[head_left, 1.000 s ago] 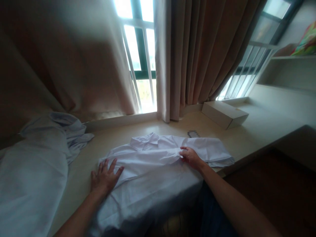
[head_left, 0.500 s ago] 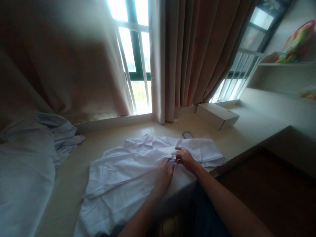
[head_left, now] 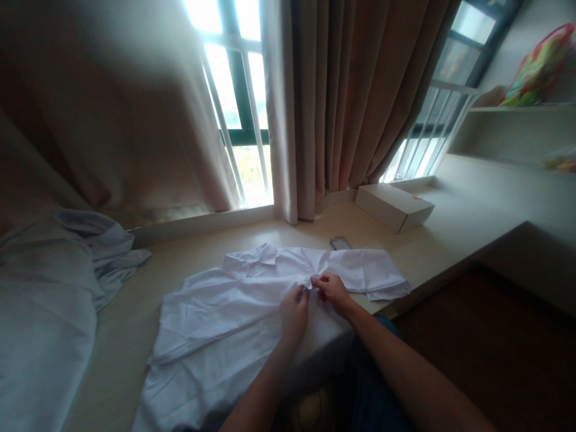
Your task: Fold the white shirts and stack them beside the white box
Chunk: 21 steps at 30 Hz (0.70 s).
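Observation:
A white collared shirt (head_left: pixel 225 312) lies spread on a pale wide ledge (head_left: pixel 189 255) below the window, its lower part hanging over the front edge. My left hand (head_left: pixel 294 312) and my right hand (head_left: pixel 330 291) meet at the shirt's middle, near its front opening. Both pinch a small fold of the white cloth between fingers and thumb. The collar (head_left: pixel 249 259) points toward the window.
A heap of pale blue cloth (head_left: pixel 49 300) fills the left side. A flat white box (head_left: pixel 393 206) sits on the ledge at the right, near brown curtains (head_left: pixel 351 96). A small blurred object (head_left: pixel 339 243) lies behind the shirt. Shelves (head_left: pixel 508 135) stand at the far right.
My left hand has left the shirt's left side, where it lay flat, and crossed to the middle beside my right hand. Both now pinch the cloth. The shirt has shifted slightly.

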Each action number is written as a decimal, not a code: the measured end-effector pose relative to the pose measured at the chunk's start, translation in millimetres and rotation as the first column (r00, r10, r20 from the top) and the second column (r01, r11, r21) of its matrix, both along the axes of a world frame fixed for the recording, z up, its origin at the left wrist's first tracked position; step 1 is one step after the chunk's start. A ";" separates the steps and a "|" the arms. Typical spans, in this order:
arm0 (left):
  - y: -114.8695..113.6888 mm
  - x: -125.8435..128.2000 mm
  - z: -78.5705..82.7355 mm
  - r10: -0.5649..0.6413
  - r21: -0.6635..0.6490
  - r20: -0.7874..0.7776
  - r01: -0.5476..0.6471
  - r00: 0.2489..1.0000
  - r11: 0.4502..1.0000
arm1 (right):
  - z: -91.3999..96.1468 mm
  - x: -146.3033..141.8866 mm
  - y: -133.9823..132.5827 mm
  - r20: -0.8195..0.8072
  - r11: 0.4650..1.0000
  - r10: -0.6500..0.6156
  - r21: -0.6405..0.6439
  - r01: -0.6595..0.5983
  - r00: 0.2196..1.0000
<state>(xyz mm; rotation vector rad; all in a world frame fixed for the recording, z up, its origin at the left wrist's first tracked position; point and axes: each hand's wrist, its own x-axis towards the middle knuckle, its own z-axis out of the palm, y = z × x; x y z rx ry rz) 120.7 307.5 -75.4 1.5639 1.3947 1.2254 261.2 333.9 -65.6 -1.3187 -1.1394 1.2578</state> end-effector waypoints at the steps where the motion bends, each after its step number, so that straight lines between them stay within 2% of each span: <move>1: 0.9 -1.6 -0.1 -0.009 -0.006 0.011 0.009 1.000 1.000 | 0.2 -0.4 0.5 0.040 0.999 0.045 -0.011 -0.044 0.998; 4: 3.8 -7.8 0.8 -0.022 -0.033 0.046 0.023 0.999 0.999 | 2.5 -0.5 3.4 0.115 0.993 0.117 -0.032 -0.114 0.987; 7: 6.7 -14.0 2.7 -0.009 -0.070 0.085 0.015 0.996 0.997 | 7.8 1.1 7.1 0.122 0.989 0.147 -0.032 -0.144 0.982; 14: 7.9 -18.1 11.0 0.011 -0.109 0.193 0.010 0.981 0.994 | 20.4 5.9 10.1 0.130 0.948 0.315 -0.098 -0.304 0.940; 21: 3.2 -20.6 14.3 -0.004 -0.135 0.186 0.030 0.982 0.990 | 21.1 6.4 6.2 0.031 0.941 0.333 -0.075 -0.331 0.942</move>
